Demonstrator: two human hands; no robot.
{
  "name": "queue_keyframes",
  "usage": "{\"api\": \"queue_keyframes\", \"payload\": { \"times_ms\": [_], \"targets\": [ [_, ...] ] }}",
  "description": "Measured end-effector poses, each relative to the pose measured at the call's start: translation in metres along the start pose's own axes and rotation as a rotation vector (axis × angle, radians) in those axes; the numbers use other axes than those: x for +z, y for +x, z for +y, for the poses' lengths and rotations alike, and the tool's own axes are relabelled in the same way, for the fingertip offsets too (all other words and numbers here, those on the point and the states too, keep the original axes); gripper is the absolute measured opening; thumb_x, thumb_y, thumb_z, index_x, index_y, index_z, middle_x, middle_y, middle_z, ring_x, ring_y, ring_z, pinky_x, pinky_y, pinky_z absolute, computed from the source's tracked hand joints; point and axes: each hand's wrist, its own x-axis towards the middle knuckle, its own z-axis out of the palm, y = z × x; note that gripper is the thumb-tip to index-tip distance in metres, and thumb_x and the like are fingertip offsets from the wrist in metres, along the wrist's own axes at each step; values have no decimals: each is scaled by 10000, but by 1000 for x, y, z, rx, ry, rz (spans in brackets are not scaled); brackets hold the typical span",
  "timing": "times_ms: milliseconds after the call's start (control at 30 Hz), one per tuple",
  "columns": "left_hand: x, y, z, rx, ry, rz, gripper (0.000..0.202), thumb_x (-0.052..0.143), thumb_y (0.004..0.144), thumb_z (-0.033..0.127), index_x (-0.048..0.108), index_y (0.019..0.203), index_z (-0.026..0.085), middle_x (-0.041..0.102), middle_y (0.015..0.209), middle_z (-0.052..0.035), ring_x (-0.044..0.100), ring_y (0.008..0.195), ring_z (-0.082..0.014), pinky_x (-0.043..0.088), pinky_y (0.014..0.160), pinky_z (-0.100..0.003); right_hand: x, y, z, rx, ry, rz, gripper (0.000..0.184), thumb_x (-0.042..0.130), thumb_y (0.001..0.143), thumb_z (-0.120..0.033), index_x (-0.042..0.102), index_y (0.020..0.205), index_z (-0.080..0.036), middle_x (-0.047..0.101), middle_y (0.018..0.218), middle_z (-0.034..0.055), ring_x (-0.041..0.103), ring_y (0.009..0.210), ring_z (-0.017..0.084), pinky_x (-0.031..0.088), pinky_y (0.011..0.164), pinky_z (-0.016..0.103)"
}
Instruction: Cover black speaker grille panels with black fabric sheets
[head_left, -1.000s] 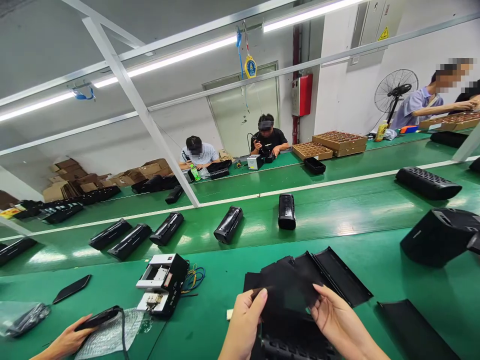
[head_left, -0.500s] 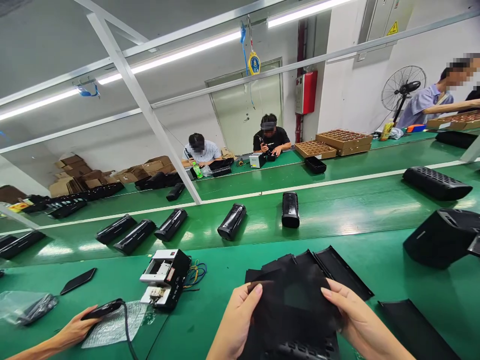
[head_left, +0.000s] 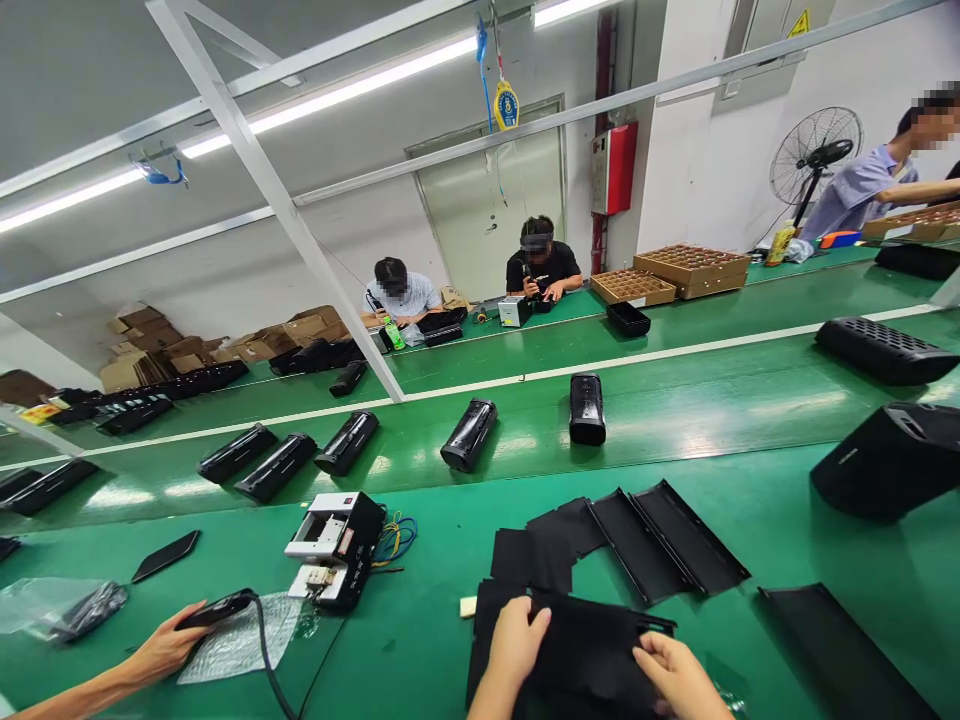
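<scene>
A thin black sheet (head_left: 577, 635) lies over a dark slotted panel (head_left: 660, 624) at the bottom of the view. My left hand (head_left: 517, 640) is closed on the sheet's left part, thumb and fingers curled at its upper edge. At the right end my right hand (head_left: 671, 672) pinches the sheet near the slotted edge, fingertips bunched. Just beyond are loose black sheets (head_left: 532, 560) and two long black trough-like covers (head_left: 686, 540), side by side. Another such cover (head_left: 840, 640) lies to the right. What is under the sheet is mostly hidden.
At left a co-worker's hand (head_left: 169, 640) holds a black corded tool (head_left: 217, 607) above bubble wrap (head_left: 247, 640). A white-and-black machine (head_left: 337, 550) with wires stands beyond. Black speaker-like housings (head_left: 470, 435) line the green belt (head_left: 690, 400); a larger one (head_left: 885, 460) is at right.
Both hands have come down with the black sheet, from held up to flat over the panel. The loose sheets and covers behind now show more fully.
</scene>
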Motion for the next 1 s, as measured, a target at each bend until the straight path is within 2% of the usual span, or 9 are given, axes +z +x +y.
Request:
{"api": "queue_keyframes", "payload": {
  "times_ms": [133,333,400,500,600,700,833,933,1000],
  "targets": [
    [14,-4,-15,-39,102,26,162,504,660,335,527,674,175,568,774,-105,504,808,-277,325,754,-371,6,3,21,-8,-158,29,264,491,573,-396,313,467,-233,331,342,-82,392,304,117,251,328,214],
    [9,-6,-21,-56,168,53,214,484,673,280,495,847,155,552,898,-132,488,903,-271,332,785,-347,-24,13,18,-84,-461,100,260,563,569,-358,380,430,-236,459,394,-22,435,396,163,270,438,278],
    [10,-7,-22,-64,155,38,223,474,681,250,483,879,148,555,894,-128,501,887,-250,346,771,-323,-29,14,16,-93,-534,120,281,563,586,-376,378,428,-239,470,404,-9,442,401,175,262,445,287],
    [14,-9,-24,-66,123,17,135,475,677,199,501,806,167,568,845,-93,517,851,-218,355,758,-292,-28,14,18,-114,-594,123,273,559,602,-388,367,471,-244,487,438,-6,487,442,196,282,457,289],
    [17,-10,-22,-68,89,48,130,450,670,127,502,782,167,560,794,-70,513,824,-196,353,751,-285,-22,15,23,-126,-626,110,240,509,641,-378,350,518,-247,504,471,-1,509,472,205,307,465,292],
    [10,-10,-17,-56,28,74,144,439,661,103,496,777,169,536,701,-30,510,718,-162,364,700,-269,-20,17,22,-145,-625,82,217,449,674,-379,340,545,-243,501,482,-12,507,473,185,334,471,285],
    [-12,-7,-1,-25,-85,71,100,477,662,191,484,758,163,473,604,20,473,590,-122,372,594,-232,-26,18,-1,-149,-427,-29,274,410,676,-458,296,561,-236,376,412,-74,418,348,118,320,393,246],
    [-31,-7,18,1,-221,75,157,515,652,278,479,739,153,447,592,33,441,569,-102,357,556,-210,-33,16,-35,-160,-216,-131,319,444,649,-504,298,571,-231,283,397,-102,338,322,84,274,338,213],
    [-42,-9,32,13,-362,80,195,553,624,302,476,716,148,431,568,45,408,544,-86,335,536,-199,-37,13,-59,-163,-117,-171,327,492,628,-508,338,597,-222,282,405,-108,309,325,68,253,329,198]
  ]
}}
